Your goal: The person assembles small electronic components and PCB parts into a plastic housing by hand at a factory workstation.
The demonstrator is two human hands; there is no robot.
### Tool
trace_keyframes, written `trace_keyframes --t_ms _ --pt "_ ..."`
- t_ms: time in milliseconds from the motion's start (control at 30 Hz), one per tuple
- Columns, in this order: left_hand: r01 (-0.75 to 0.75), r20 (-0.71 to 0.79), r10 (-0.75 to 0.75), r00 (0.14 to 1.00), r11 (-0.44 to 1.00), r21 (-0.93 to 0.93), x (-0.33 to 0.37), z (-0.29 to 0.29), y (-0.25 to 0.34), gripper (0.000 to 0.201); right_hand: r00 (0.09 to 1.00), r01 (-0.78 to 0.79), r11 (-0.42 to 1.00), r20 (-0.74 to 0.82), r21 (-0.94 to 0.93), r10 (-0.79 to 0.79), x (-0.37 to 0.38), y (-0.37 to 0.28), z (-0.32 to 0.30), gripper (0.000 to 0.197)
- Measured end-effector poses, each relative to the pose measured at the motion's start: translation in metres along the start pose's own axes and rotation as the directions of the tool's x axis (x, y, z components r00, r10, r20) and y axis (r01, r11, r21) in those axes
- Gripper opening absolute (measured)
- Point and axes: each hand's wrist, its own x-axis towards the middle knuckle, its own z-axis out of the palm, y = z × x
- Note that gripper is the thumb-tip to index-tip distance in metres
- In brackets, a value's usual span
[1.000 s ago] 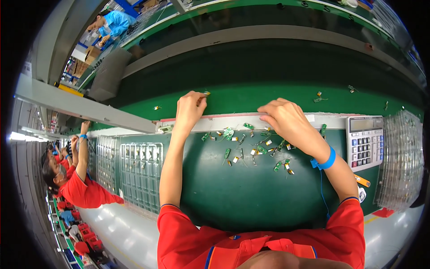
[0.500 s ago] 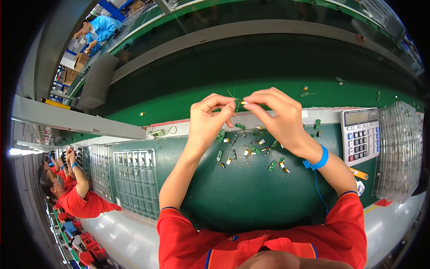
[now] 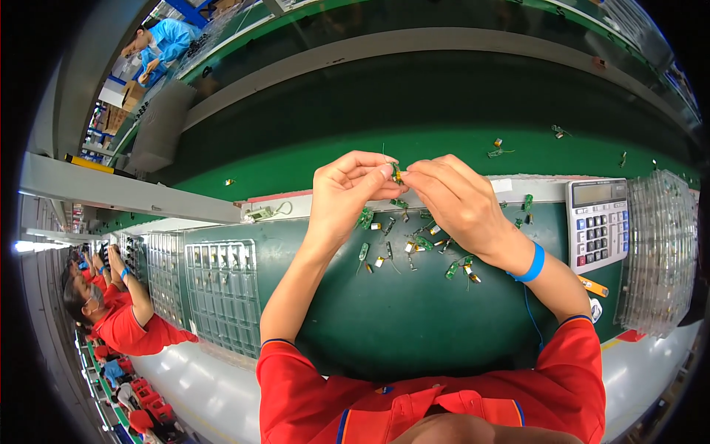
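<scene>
A small green circuit board (image 3: pixel 396 170) with a yellow part on it is held up between my two hands, over the far edge of the bench. My left hand (image 3: pixel 349 185) pinches the board between thumb and fingertips. The fingers of my right hand (image 3: pixel 455 196) are closed at the yellow part on the board's right side, and the fingertips partly hide it. A thin wire sticks up from the board. Below my hands, several loose green boards (image 3: pixel 424 243) with small silver and yellow parts lie scattered on the green mat (image 3: pixel 355 318).
A calculator (image 3: pixel 589 248) and an orange cutter (image 3: pixel 593 286) lie to the right, beside stacked clear trays (image 3: pixel 660 251). Another clear tray (image 3: pixel 222 281) is at left. Beyond a pale ledge runs a green belt (image 3: pixel 296 174) carrying a few boards. A blue corded band (image 3: pixel 534 263) circles my right wrist.
My right hand has come lower and closer to my left fingertips. The yellow part now sits against the board, and the board has turned slightly.
</scene>
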Motion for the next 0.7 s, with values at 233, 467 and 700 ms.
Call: trace_keyframes --t_ms 233,467,700 --pt "-0.039 -0.031 0.043 0.999 0.994 0.102 -0.002 0.004 0.000 0.013 0.996 -0.078 0.994 0.046 -0.071 0.081 0.005 -0.008 -0.007 0.023" --pt "-0.085 -0.028 0.088 0.996 0.993 0.081 -0.004 0.009 -0.002 0.014 0.893 -0.449 0.854 0.102 0.264 0.438 0.010 -0.009 -0.009 0.010" --pt "-0.092 -0.010 0.092 0.996 0.996 -0.005 -0.006 0.012 0.000 0.014 0.611 -0.772 0.425 0.364 0.473 0.703 0.016 -0.005 -0.013 0.014"
